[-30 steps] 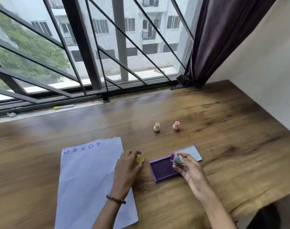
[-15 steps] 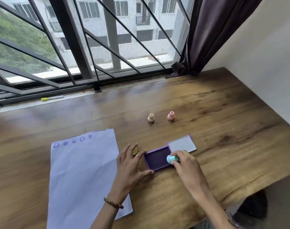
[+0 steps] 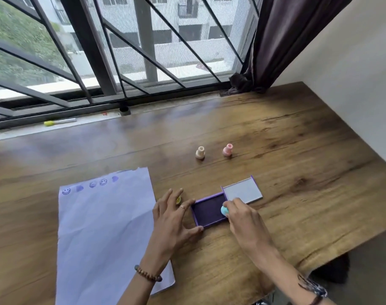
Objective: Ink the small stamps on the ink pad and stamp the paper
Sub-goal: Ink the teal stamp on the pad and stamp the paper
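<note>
Right hand [image 3: 242, 219] grips blue stamp [image 3: 224, 209] on ink pad [image 3: 209, 211]; left hand [image 3: 172, 219] spread, empty.

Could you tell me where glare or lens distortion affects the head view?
Head view: window light leaves a pale sheen on the far table; wide-angle bending bows the window bars; paper, ink pad and both hands stay readable.
</note>
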`<state>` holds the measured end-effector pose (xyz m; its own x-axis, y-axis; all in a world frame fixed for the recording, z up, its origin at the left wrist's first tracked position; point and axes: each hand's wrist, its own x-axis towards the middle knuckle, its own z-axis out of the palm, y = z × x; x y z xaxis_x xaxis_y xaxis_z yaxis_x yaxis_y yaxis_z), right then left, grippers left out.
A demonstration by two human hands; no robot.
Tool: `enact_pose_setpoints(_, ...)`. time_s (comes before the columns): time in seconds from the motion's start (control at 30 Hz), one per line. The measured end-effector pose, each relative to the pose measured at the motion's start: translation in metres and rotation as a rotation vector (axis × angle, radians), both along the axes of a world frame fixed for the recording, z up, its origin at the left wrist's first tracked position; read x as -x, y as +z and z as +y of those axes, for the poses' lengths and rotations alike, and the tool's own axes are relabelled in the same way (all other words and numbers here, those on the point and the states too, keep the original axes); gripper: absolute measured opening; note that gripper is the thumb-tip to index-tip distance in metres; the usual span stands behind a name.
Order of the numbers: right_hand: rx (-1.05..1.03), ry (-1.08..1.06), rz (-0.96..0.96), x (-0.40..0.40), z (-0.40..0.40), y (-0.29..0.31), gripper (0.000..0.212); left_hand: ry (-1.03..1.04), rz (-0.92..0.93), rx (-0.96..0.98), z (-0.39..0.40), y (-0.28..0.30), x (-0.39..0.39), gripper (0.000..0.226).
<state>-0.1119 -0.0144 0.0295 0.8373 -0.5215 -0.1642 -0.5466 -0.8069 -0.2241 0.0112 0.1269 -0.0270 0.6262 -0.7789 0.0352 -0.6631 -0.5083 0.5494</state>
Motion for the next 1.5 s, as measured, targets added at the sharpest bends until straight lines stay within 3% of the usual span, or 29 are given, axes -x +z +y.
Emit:
enact_pose_setpoints(0.1,0.013,-0.023,0.011,-0.006,-0.003,0.003,0.021,-0.005,-0.003,0.006,-0.001,-0.001,-0.001,0.071)
enact_pose_setpoints(0.33,-0.069,-0.067,0.248,-0.036,-0.025,0.027,0.022,-0.045,0.011,-0.097,-0.001,0.007,0.0,0.078)
enact_pose_setpoints(0.43,-0.15,-0.068,0.313,-0.047,-0.024,0.04,0.02,0.052,0.017,-0.053,0.023,0.013,-0.01,0.08)
enact_pose_setpoints(0.57,-0.241,-0.079,0.036,-0.075,0.004,0.041,0.013,0.312,-0.064,0.023,0.077,0.022,-0.039,0.072)
enact_pose_setpoints(0.67,-0.378,-0.04,-0.142,-0.107,0.045,0.036,0.015,0.429,-0.058,-0.047,0.121,0.024,-0.06,0.073)
enact_pose_setpoints(0.9,-0.434,-0.017,-0.287,-0.183,0.105,0.024,0.013,0.449,0.037,-0.183,0.19,0.016,-0.093,0.08)
enact_pose_setpoints(1.0,-0.402,-0.027,-0.279,-0.201,0.118,0.016,0.013,0.372,0.1,-0.246,0.208,0.01,-0.099,0.086)
enact_pose_setpoints(1.2,-0.192,0.009,-0.181,-0.212,0.132,0.002,0.019,0.342,0.109,-0.174,0.216,0.0,-0.102,0.087)
enact_pose_setpoints(1.5,-0.105,0.028,-0.072,-0.227,0.13,0.003,0.026,0.348,0.142,-0.134,0.216,-0.003,-0.101,0.088)
